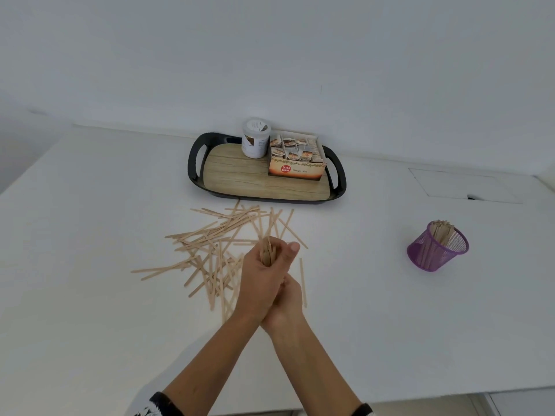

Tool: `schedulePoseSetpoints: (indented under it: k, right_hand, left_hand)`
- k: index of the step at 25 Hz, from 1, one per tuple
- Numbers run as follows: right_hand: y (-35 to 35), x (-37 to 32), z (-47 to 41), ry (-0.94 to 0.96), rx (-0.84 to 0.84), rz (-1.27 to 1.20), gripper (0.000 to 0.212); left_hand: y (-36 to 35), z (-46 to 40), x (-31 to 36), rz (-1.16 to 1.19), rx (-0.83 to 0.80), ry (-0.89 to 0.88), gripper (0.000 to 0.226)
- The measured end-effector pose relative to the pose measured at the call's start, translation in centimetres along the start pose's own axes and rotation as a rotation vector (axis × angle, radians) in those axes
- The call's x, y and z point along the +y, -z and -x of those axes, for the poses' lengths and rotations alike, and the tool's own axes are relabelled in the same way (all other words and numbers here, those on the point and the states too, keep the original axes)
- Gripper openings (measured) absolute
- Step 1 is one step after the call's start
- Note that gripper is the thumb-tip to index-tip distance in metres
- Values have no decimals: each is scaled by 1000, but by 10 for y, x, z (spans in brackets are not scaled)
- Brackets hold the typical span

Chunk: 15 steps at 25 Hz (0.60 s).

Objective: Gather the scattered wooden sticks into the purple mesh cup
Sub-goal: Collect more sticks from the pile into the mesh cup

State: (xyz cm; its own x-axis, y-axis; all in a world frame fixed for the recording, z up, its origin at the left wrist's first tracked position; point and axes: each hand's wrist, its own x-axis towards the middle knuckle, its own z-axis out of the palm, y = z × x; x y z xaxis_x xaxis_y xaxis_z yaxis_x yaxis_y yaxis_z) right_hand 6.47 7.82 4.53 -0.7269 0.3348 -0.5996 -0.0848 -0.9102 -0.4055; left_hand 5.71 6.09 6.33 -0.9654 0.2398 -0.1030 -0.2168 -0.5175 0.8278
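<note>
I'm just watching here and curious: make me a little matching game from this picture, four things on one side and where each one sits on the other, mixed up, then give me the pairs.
Things:
1. purple mesh cup
2. ginger tea box
3. bundle of wooden sticks
4. loose wooden sticks

Places:
A. scattered on the white table, in front of the tray
B. held in the grip of the person's hands
C. on the tray, beside a white canister
D. standing alone on the table at the right, sticks inside

Pairs: 1-D, 2-C, 3-B, 4-A
</note>
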Motion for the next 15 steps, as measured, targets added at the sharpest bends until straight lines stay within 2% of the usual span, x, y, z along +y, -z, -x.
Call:
schedulePoseSetpoints:
  k: [2, 3, 4, 6, 7, 8, 9, 10, 11, 12, 15]
  right_hand:
    - [-12, -1, 6, 167, -34, 263, 18]
    - [-12, -1, 8, 146, -50, 242, 17]
    - [-10, -1, 7, 185, -13, 319, 17]
    - [-9, -1, 10, 154, -34, 267, 24]
    - [-8, -1, 8, 134, -67, 190, 24]
    - [-5, 1, 4, 152, -64, 212, 22]
    - [-4, 2, 1, 101, -66, 181, 24]
    - [0, 0, -1, 76, -8, 254, 29]
    - [3, -3, -1, 99, 45, 342, 34]
    - [9, -6, -2, 136, 74, 460, 35]
    - [34, -26, -6, 443, 256, 1207, 21]
  left_hand:
    - [0, 1, 2, 7, -27, -22, 33]
    - [0, 0, 4, 11, -24, -23, 32]
    - [-2, 0, 4, 48, -1, -8, 34]
    - [-6, 5, 1, 168, 88, 53, 37]
    - [-5, 4, -1, 207, 129, 107, 33]
    - [-2, 2, -1, 228, 141, 161, 31]
    - [7, -2, 2, 125, 113, 207, 33]
    - [16, -9, 5, 18, 42, 255, 39]
    - [25, -17, 7, -134, -2, 277, 44]
    - [35, -23, 10, -175, -10, 313, 46]
    - [63, -33, 13, -16, 19, 445, 39]
